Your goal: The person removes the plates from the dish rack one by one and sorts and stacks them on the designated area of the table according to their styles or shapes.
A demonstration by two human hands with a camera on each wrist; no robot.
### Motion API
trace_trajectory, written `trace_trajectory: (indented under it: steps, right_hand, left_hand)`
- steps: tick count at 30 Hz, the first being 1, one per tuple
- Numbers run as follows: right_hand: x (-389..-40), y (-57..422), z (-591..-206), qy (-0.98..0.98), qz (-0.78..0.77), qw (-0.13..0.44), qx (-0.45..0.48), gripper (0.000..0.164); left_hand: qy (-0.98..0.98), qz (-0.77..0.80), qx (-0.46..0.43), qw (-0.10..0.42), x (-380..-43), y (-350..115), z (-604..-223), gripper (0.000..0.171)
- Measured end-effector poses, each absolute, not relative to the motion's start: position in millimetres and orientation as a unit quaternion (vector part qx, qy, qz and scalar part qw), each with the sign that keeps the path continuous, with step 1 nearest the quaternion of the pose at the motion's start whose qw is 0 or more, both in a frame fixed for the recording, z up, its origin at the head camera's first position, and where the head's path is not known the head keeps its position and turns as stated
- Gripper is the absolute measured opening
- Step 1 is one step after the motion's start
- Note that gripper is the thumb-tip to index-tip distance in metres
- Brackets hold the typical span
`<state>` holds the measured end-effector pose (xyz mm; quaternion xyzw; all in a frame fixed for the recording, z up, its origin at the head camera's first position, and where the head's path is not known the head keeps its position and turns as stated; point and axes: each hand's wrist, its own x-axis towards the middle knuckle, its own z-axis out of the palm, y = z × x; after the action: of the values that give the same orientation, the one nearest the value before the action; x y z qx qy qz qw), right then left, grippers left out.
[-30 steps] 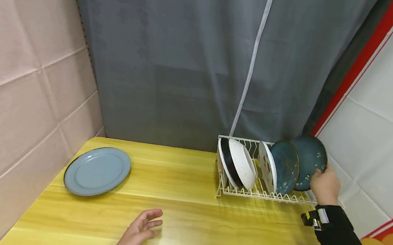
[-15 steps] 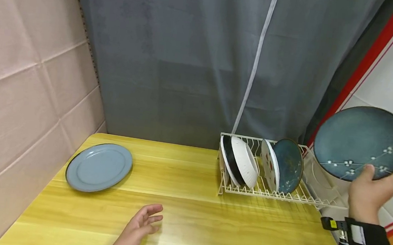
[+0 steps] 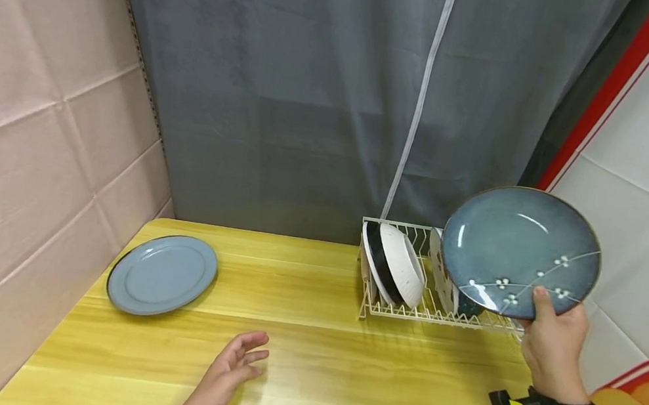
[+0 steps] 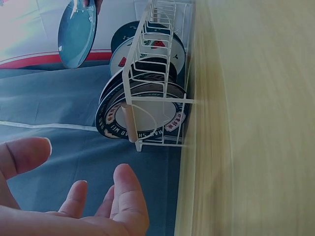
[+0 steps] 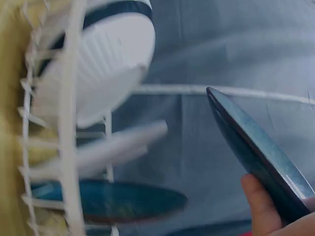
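Note:
My right hand pinches the lower rim of a blue plate with white blossoms, thumb on its face, held up in front of the dish rack's right part. In the right wrist view this plate shows edge-on. The white wire dish rack holds bowls on its left, a white plate and another dark blue plate, mostly hidden behind the held one in the head view. My left hand hovers over the table's front, fingers loosely bent, holding nothing.
A grey-blue plate lies on the left of the yellow wooden table. A grey curtain hangs behind the table. Pale cloth walls stand at the left and right sides.
My right hand has lifted the blue plate out of the rack's right end, up and to the right, then brought it back left with its face turned toward the head camera. My left hand stays nearly still.

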<state>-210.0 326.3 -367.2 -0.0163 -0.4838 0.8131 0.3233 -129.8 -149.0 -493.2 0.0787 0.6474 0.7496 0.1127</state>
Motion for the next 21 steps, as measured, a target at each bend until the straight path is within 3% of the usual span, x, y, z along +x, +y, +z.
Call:
trace_trajectory:
  steps: [12, 21]
  right_hand:
    - [-196, 280, -406, -0.538, 0.811, 0.219, 0.067, 0.036]
    - [-191, 251, -433, -0.585, 0.791, 0.163, 0.073, 0.031]
  left_hand:
    - [0.645, 0.753, 0.077, 0.100, -133, -146, -492, 0.063]
    - [0.644, 0.757, 0.063, 0.095, -138, -144, -494, 0.065]
